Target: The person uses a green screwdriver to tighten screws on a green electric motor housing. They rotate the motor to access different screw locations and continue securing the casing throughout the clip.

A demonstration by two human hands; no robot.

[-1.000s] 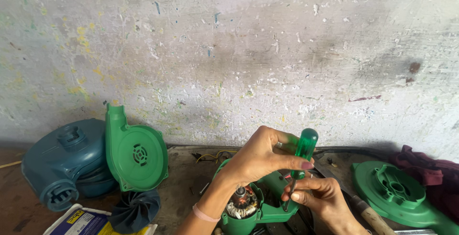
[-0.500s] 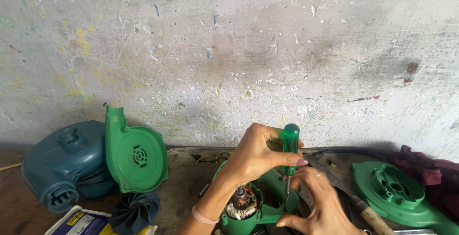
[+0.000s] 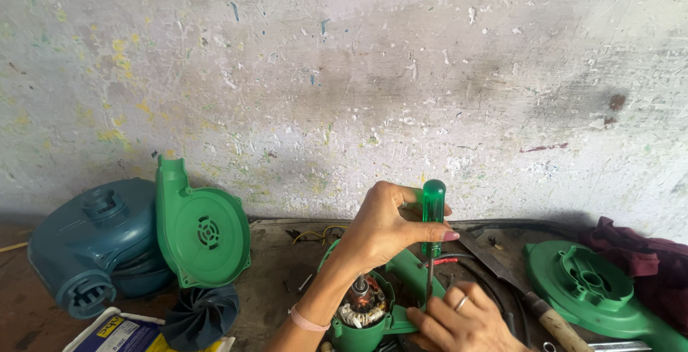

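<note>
Left hand [image 3: 383,227] gripped the green screwdriver [image 3: 432,212] upright; right hand [image 3: 459,320] steadied the motor housing [image 3: 365,316] below (fingers curled on it).

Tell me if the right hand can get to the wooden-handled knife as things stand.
Probably yes: the knife lies bare just beside the right hand, nothing between them. But that hand rests on the green housing and would have to let go.
</note>
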